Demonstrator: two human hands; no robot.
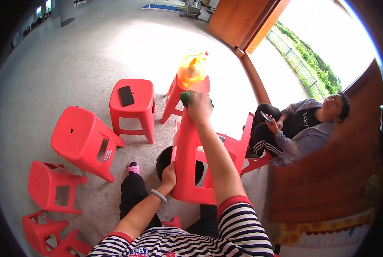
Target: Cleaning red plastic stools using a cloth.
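Note:
Tilted on its side before me is a red plastic stool [185, 157]. My left hand [168, 177], with a pale ring on the wrist, grips its lower left edge. At the stool's far end, my right hand [199, 108] presses a green cloth [186, 97] against the plastic; the hand is slightly blurred. Below the stool stands a round black bucket [163, 162], largely hidden by it. Just beyond my right hand, another red stool [172, 99] bears a translucent yellow container [191, 69] with a red tip, washed out by glare.
A red stool [143, 107] to the left carries a black phone [126, 96]. Several more stools [72, 133] curve down the left side. At right, a seated person [302, 125] holds a phone [266, 117] beside the wooden door [320, 189]. An open doorway lies beyond.

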